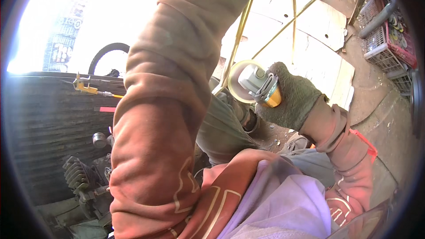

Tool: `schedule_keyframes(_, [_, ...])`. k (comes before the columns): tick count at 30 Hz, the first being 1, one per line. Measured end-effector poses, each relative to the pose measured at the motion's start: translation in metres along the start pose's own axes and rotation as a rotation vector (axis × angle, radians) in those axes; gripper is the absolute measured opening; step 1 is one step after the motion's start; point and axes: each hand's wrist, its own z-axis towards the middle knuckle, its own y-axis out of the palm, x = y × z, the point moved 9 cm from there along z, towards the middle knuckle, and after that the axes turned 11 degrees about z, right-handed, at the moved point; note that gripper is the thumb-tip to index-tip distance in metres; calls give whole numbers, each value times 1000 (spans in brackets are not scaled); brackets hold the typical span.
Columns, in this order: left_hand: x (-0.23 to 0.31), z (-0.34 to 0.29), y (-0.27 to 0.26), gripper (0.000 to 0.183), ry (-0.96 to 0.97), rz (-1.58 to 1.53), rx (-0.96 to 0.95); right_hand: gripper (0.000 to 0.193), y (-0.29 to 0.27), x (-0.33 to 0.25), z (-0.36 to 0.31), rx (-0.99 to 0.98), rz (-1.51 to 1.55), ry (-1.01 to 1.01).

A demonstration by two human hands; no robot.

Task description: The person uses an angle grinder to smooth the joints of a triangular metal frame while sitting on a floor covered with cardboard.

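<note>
Head view: your right hand (290,95), in a grey-green work glove, had its grip closed around the body of a yellow-and-grey angle grinder (261,88). The grinder's disc (237,79) sat just beside thin yellow metal rods (241,26) that crossed above pale wooden boards (310,31). Your left arm (164,106), in a rust-red sleeve, rose toward the top edge; its hand was out of frame, so grip state unrecorded. Red and white crates (389,40) stood at the far right.

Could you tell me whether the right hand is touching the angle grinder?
Touching. The head view shows the gloved right hand wrapped around the yellow body of the angle grinder, with no gap between glove and tool.
</note>
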Motion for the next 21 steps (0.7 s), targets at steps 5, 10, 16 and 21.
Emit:
schedule_keyframes(5, [4, 0, 3, 35, 21, 38, -44, 57, -2, -3, -3, 15, -17, -28])
schedule_keyframes(10, [5, -4, -2, 34, 58, 24, -7, 55, -1, -3, -3, 0, -16, 15])
schedule_keyframes(16, [3, 4, 2, 33, 17, 45, -22, 55, -3, -4, -3, 6, -2, 39])
schedule_keyframes(21, [-10, 9, 0, 30, 33, -33, 5, 55, 2, -1, -3, -26, -5, 3])
